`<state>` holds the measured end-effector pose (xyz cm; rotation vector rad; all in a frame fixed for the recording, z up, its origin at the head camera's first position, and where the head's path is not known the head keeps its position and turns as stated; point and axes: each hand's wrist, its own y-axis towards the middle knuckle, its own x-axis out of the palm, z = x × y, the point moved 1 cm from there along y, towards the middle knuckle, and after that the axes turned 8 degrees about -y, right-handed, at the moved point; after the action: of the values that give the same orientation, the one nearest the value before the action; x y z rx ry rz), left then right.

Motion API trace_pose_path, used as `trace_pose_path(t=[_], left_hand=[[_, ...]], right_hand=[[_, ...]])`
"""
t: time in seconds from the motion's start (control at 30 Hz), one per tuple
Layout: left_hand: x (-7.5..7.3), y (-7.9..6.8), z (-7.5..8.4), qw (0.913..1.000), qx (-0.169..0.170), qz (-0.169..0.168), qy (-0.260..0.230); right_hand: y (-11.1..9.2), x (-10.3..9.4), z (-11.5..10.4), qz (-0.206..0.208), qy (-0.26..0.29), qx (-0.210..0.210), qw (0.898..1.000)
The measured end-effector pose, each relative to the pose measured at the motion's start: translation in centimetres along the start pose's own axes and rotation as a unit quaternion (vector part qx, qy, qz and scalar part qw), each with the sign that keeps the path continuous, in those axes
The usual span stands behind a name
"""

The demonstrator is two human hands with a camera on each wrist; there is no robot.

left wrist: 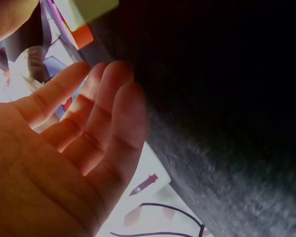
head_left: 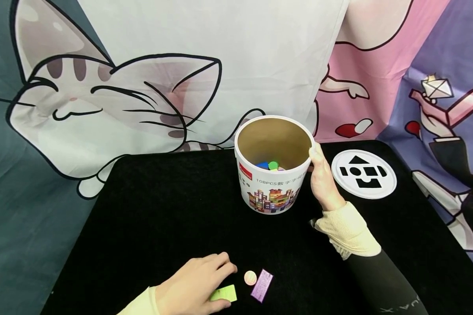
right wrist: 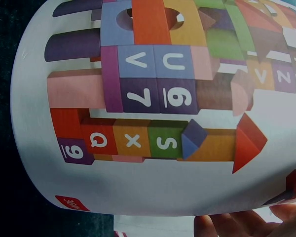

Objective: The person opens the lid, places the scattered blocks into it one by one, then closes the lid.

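Note:
Near the table's front, my left hand (head_left: 197, 282) is spread low over a light green block (head_left: 226, 293). The block lies between thumb and fingers; the left wrist view has the fingers gently bent and the green block (left wrist: 89, 10) at the top edge, and whether they touch I cannot tell. Just right lie a pale round piece (head_left: 250, 278) and a purple rectangular block (head_left: 262, 285). My right hand (head_left: 324, 181) grips the rim of a white bucket (head_left: 273, 188), thumb over the edge. Inside are a blue block (head_left: 262, 165) and a green piece (head_left: 273, 165).
A white round lid (head_left: 347, 186) with shaped holes lies on the black tabletop (head_left: 173, 210), right of the bucket. Behind the table hangs a cloth (head_left: 284, 57) printed with cartoon animals.

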<state>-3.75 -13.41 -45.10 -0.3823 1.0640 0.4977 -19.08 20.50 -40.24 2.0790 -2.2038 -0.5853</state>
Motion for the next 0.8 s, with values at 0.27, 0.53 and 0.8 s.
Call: trace_pose_path(t=[0.27, 0.53, 0.8], left_hand=[[0.9, 0.0, -0.2, 0.9999, 0.000, -0.013, -0.010], [1.5, -0.3, -0.2, 0.9997, 0.020, 0.007, -0.007], [1.4, 0.0, -0.3, 0.9995, 0.001, -0.013, -0.031]], right_hand=[[0.0, 0.0, 0.0, -0.001, 0.006, 0.008, 1.000], [0.1, -0.1, 0.1, 0.000, 0.007, 0.008, 1.000], [0.1, 0.0, 0.1, 0.000, 0.013, 0.002, 1.000]])
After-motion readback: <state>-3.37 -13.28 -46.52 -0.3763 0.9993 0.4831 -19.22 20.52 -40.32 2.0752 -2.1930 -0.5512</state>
